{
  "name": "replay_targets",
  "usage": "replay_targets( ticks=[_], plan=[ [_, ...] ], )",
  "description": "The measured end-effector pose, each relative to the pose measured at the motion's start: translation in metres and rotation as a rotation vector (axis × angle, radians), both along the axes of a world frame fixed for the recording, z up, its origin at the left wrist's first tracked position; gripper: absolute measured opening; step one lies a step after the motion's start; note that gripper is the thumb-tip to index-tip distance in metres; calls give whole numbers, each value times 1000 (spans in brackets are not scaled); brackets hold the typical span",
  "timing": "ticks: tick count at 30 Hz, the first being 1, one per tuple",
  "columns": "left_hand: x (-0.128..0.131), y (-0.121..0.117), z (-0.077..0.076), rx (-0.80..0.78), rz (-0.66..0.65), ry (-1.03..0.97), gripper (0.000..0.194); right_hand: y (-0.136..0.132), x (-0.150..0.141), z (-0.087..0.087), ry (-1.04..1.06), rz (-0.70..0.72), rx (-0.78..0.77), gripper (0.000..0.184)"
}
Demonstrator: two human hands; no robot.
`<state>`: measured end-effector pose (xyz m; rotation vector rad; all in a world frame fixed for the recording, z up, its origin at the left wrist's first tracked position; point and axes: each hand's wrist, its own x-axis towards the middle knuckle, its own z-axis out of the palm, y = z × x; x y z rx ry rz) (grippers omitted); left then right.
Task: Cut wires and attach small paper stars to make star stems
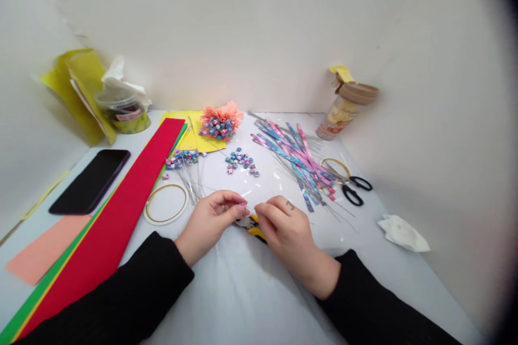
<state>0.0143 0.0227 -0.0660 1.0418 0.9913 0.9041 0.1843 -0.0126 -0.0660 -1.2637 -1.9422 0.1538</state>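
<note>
Between thumb and fingertips, my left hand (pixel 216 215) pinches a small pink paper star (pixel 243 205). My right hand (pixel 283 221) is closed just to the right of it, fingertips pressed together; what it grips, if anything, is too small to make out. Partly hidden behind both hands lie pliers with yellow handles (pixel 256 232). Beyond them is a loose group of blue and pink paper stars (pixel 239 161). More stars (pixel 182 159) sit on thin wires (pixel 191 183) left of that group.
Patterned paper strips (pixel 297 156) lie among wires, with black-handled scissors (pixel 353 188) on the right. A tape roll (pixel 165 204), red paper (pixel 133 194), a phone (pixel 89 182) and a star flower (pixel 220 123) are also out. A cup (pixel 343 113) stands behind; crumpled tissue (pixel 402 233) lies right.
</note>
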Motion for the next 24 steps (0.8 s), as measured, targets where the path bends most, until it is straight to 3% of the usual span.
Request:
replay_targets(
  ticks=[9, 24],
  plan=[
    [0, -2, 3, 100, 2, 153, 15, -3, 0, 0, -137, -40, 96, 21],
    [1, -4, 3, 76, 0, 226, 17, -6, 0, -8, -200, -29, 50, 23]
  ],
)
